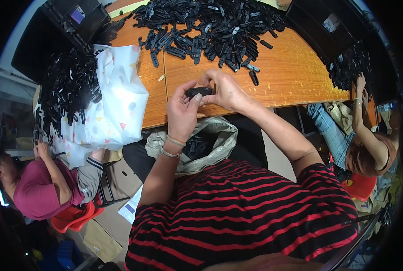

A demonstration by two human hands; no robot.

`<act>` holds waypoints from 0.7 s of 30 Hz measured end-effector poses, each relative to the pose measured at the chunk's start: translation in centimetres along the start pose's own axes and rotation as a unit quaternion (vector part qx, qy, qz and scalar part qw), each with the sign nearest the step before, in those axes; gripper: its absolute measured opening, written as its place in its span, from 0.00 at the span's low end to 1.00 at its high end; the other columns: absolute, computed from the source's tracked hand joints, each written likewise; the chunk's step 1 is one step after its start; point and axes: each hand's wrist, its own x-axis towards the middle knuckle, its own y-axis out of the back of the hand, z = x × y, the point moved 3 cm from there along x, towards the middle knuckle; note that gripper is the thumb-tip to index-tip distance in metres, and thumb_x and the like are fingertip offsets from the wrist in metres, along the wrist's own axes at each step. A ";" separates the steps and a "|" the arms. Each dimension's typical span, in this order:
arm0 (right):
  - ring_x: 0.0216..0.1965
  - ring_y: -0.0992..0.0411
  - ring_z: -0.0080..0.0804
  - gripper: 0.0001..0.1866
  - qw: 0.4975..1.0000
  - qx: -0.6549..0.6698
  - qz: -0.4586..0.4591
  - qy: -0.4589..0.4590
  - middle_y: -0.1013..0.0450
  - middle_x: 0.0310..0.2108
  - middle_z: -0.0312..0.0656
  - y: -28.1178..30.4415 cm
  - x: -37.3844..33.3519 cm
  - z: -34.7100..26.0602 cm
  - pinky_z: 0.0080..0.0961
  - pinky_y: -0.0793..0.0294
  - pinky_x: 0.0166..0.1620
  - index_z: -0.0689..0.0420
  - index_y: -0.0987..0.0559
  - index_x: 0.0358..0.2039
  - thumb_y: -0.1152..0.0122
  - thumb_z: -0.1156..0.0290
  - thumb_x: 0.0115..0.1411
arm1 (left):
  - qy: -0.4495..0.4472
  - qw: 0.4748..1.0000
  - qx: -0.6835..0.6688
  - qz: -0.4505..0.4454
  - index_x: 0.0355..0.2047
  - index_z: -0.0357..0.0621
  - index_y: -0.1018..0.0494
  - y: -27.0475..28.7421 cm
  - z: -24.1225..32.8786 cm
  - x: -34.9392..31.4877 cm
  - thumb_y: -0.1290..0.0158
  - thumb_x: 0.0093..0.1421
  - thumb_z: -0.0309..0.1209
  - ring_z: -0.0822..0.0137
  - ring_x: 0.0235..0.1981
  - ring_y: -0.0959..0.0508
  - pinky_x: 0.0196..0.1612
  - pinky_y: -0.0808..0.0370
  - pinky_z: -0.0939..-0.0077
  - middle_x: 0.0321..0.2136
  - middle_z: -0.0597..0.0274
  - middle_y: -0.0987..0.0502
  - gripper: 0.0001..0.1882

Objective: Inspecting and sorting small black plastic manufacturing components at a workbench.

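Between my two hands, just past the near edge of the wooden table (291, 63), is a small elongated black plastic piece (198, 92). My left hand (181, 110) closes on its left end, with the thumb along the near side. My right hand (229, 92) pinches the right end between thumb and fingers. Part of the piece is covered by fingers, so its exact kind cannot be made out. Beyond my hands lies a large heap of similar black plastic pieces (231, 34). Below them, a pale woven sack (226, 131) sits open at my lap with dark pieces inside.
To the left, a white patterned plastic sheet (125, 99) lies beside another black heap (68, 86). Dark bins (75, 22) stand at the far left, and another bin (332, 27) at the far right. One person (43, 189) works at left, another (368, 149) at right.
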 end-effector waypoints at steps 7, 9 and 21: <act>0.30 0.24 0.44 0.22 0.999 -0.005 -0.003 -0.038 0.25 0.25 0.47 -1.3 -1.0 1.2 0.35 0.27 0.32 0.61 0.25 0.32 0.24 0.64 0.41 | 0.025 1.000 0.002 -0.001 0.48 0.31 0.32 0.1 -0.7 -0.3 0.49 0.60 0.19 0.75 0.37 0.24 0.41 0.26 0.84 0.38 0.59 0.25 0.15; 0.29 0.24 0.43 0.21 0.999 -0.020 0.016 -0.042 0.25 0.24 0.47 -1.7 -1.8 1.2 0.35 0.27 0.31 0.61 0.25 0.31 0.25 0.64 0.42 | 0.029 0.999 -0.016 -0.009 0.47 0.32 0.31 0.4 -1.4 -0.5 0.49 0.60 0.20 0.77 0.35 0.25 0.38 0.26 0.85 0.37 0.60 0.25 0.14; 0.33 0.26 0.47 0.17 0.944 -0.299 0.102 -0.095 0.27 0.31 0.48 8.6 -4.0 7.7 0.38 0.27 0.36 0.60 0.23 0.35 0.30 0.63 0.49 | -0.004 0.922 0.363 -0.131 0.36 0.35 0.25 3.1 -3.7 -8.8 0.43 0.55 0.27 0.57 0.27 0.22 0.32 0.25 0.71 0.28 0.54 0.21 0.10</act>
